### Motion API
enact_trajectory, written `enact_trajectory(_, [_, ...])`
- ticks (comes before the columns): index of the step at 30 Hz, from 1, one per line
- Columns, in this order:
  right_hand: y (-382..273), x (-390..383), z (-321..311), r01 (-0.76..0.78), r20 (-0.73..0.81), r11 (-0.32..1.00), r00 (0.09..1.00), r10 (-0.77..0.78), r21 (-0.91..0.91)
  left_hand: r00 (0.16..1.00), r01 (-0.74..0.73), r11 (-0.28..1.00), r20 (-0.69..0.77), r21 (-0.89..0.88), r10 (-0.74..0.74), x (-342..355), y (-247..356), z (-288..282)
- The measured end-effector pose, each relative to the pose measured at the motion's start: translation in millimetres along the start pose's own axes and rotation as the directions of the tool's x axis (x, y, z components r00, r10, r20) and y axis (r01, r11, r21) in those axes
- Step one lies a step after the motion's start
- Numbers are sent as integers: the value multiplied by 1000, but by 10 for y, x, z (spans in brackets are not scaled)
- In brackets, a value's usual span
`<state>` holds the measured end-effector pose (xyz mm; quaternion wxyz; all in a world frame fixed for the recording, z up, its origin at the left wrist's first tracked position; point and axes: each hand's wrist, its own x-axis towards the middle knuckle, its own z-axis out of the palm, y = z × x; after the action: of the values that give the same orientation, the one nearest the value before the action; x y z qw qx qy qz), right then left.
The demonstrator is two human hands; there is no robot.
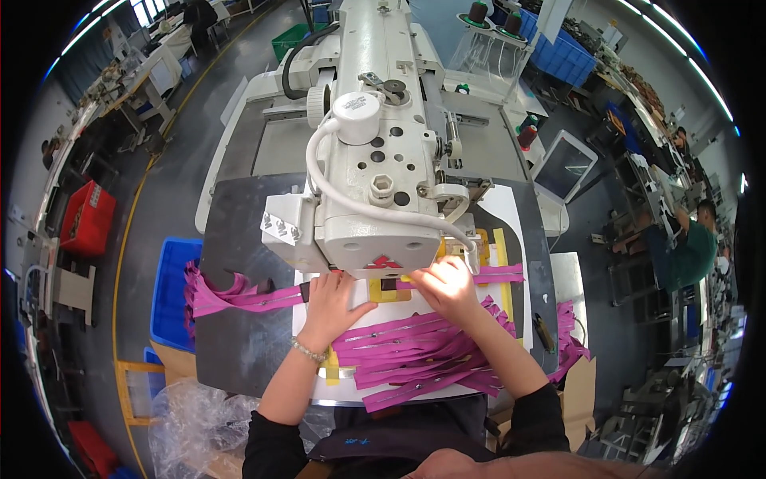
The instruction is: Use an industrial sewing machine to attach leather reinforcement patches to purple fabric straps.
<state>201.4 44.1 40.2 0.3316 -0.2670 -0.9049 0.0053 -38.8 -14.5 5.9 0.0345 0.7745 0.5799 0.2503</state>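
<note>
A white sewing machine head stands over the white work plate. My left hand lies on the plate at the machine's front edge, thumb stretched out sideways, fingertips partly hidden by the head. Beside it, a magenta zipper runs off to the left. My right hand has its fingers closed together on another magenta zipper, next to a yellow-framed opening beneath the head. Several loose magenta zippers lie fanned out between my forearms.
A blue bin stands left of the dark table, with zipper ends hanging over its edge. Clear plastic wrap lies low at the left. Small snips rest on the table's right side. A tablet screen stands farther right.
</note>
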Motion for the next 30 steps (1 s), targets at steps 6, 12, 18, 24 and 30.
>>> enact_trajectory(6, [475, 76, 376, -374, -24, 921, 927, 373, -110, 1000, -13, 998, -27, -66, 12, -26, 27, 16])
enact_trajectory(12, [676, -49, 494, -371, 79, 921, 921, 381, -118, 1000, -4, 996, -22, -93, 2, -40, 32, 2])
enact_trajectory(18, [166, -86, -21, -270, 198, 951, 934, 297, -153, 1000, -14, 993, -4, -114, 14, -43, 71, -22])
enact_trajectory(24, [107, -206, 13, -239, 325, 962, 906, 271, -135, 1000, -7, 991, -14, -135, 5, -9, 176, 64])
enact_trajectory(30, [-141, -94, -157, -417, 200, 909, 892, 405, 18, 999, -51, 996, 1, -73, 52, 47, 268, -45])
